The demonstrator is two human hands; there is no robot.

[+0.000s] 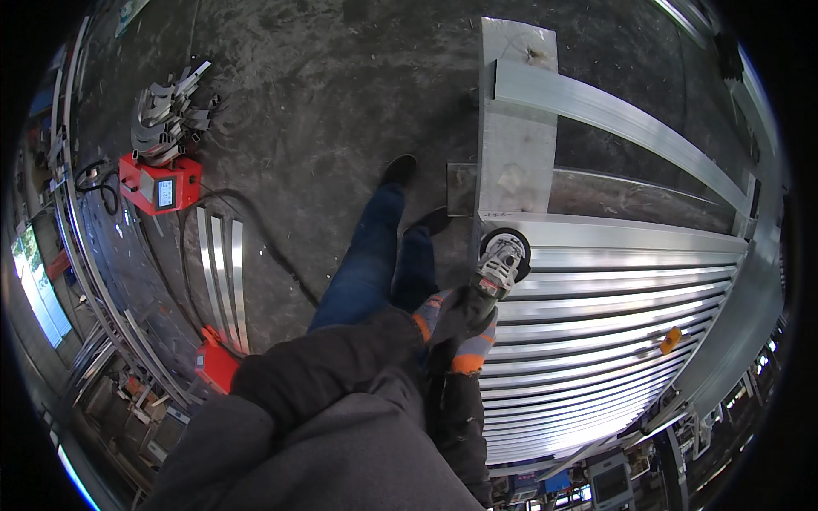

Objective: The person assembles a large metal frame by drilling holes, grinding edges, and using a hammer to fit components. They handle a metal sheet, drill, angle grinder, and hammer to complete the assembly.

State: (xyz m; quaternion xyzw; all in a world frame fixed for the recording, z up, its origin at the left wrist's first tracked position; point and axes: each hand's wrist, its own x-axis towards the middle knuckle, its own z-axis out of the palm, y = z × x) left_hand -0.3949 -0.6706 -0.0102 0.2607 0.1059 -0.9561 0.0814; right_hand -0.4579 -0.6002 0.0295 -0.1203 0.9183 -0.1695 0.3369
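An angle grinder with a round dark disc is held between my two gloved hands, its head up and away from me. My left hand, in a grey and orange glove, closes round it from the left side. Just to the right, my right hand, gloved alike, is wrapped round the grinder's body; its fingers are partly hidden. The disc lies at the near left corner of a slatted panel of shiny metal. Whether the disc touches the metal, I cannot tell.
A wide metal plank and a long metal bar lie beyond the panel. An orange object rests on the slats. At left are a red machine with a screen, scrap metal pieces, metal strips and a cable.
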